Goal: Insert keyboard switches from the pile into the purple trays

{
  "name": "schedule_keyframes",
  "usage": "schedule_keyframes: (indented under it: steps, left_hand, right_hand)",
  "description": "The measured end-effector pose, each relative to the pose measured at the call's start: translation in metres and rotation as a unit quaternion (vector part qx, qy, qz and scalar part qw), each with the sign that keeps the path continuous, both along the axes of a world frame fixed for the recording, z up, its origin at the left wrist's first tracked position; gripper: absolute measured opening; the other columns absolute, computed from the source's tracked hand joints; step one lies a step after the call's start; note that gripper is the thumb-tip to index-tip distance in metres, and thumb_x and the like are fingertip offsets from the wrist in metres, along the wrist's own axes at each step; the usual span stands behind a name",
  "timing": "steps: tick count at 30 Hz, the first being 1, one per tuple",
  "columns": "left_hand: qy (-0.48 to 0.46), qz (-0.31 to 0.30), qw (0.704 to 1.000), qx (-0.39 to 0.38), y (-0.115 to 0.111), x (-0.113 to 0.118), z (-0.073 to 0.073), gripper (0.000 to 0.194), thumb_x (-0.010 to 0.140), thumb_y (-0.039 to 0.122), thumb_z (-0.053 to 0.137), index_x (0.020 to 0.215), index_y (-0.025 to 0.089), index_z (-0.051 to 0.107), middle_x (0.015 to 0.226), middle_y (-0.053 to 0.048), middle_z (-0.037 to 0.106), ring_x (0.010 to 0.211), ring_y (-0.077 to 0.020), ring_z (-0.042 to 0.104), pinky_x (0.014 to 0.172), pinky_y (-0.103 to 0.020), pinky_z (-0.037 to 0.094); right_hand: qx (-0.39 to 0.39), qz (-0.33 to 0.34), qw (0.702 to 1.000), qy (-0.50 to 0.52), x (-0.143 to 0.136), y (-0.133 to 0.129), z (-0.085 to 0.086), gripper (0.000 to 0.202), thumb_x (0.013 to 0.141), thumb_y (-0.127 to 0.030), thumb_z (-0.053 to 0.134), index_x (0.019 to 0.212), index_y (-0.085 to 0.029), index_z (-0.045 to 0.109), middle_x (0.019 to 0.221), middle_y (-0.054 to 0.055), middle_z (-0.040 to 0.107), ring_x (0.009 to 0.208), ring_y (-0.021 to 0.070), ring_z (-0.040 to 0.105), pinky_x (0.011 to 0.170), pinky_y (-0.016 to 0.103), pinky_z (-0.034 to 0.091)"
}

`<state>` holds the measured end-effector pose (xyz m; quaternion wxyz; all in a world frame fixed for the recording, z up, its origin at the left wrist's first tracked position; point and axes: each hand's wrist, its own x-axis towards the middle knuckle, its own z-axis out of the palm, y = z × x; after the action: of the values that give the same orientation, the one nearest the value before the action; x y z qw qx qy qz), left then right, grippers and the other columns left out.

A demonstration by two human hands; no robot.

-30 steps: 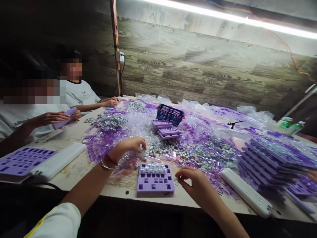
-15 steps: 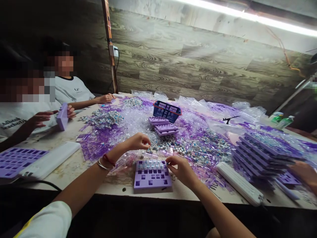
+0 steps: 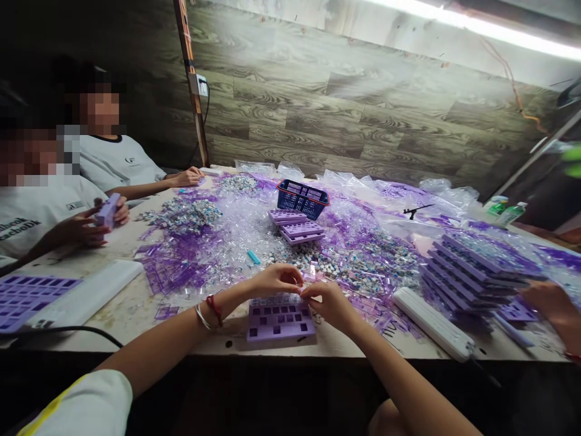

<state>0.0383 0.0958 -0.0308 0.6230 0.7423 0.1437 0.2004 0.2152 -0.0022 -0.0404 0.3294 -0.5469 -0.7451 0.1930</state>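
A light purple block with rows of square holes (image 3: 280,330) lies on the table right in front of me. Part of its far edge is covered by my hands. Small clear pieces sit in its far rows, partly hidden. Above the far right part of the block, my left hand (image 3: 278,280) is closed, thumb and fingertips brought together. My right hand (image 3: 330,303) is closed in a pinch at the block's far right corner, its fingertips meeting those of my left hand. Whatever lies between the fingers is too small to make out.
Loose small white and blue pieces (image 3: 381,263) are heaped beyond the block, near a blue basket (image 3: 303,197). A stack of purple blocks (image 3: 467,281) and a white power strip (image 3: 433,324) are at right. Another white strip (image 3: 93,297) lies left, where two co-workers sit.
My left hand has moved right and toward me, from over the loose pieces to my right hand. A turquoise piece now shows beyond it. A co-worker at left has lowered a purple block.
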Motion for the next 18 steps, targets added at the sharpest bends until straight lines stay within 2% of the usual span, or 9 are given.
schedule_keyframes:
  steps: [6,12,18]
  left_hand:
    - [-0.003,-0.005,1.0,0.005,0.0021,0.0013,-0.0118,0.029,0.067,0.027,0.076,0.088,0.012,0.062,0.079,-0.002,0.064,0.075,-0.0135,0.061,0.07,-0.025,0.048]
    - [-0.003,0.018,0.99,0.137,0.0026,0.001,-0.0091,0.015,0.073,0.023,0.067,0.082,0.011,0.064,0.083,-0.003,0.058,0.078,-0.0129,0.058,0.07,-0.023,0.047]
    - [0.008,0.025,0.993,0.118,0.0009,0.0006,-0.0089,0.015,0.072,0.018,0.063,0.085,0.011,0.061,0.085,-0.002,0.057,0.077,-0.0129,0.059,0.071,-0.024,0.048]
  right_hand:
    - [0.015,0.038,0.999,-0.033,0.0001,0.0019,0.0011,0.022,0.073,-0.001,0.06,0.076,-0.02,0.072,0.082,0.003,0.073,0.077,0.017,0.067,0.074,0.028,0.051]
    - [0.042,0.058,0.995,-0.069,-0.002,0.0015,0.0046,0.023,0.076,0.001,0.056,0.078,-0.016,0.07,0.084,0.007,0.071,0.08,0.0174,0.066,0.076,0.028,0.049]
    - [0.041,0.038,0.996,-0.076,-0.0001,-0.0028,0.0071,0.022,0.074,-0.002,0.061,0.087,-0.019,0.068,0.088,0.005,0.071,0.081,0.0173,0.064,0.076,0.029,0.048]
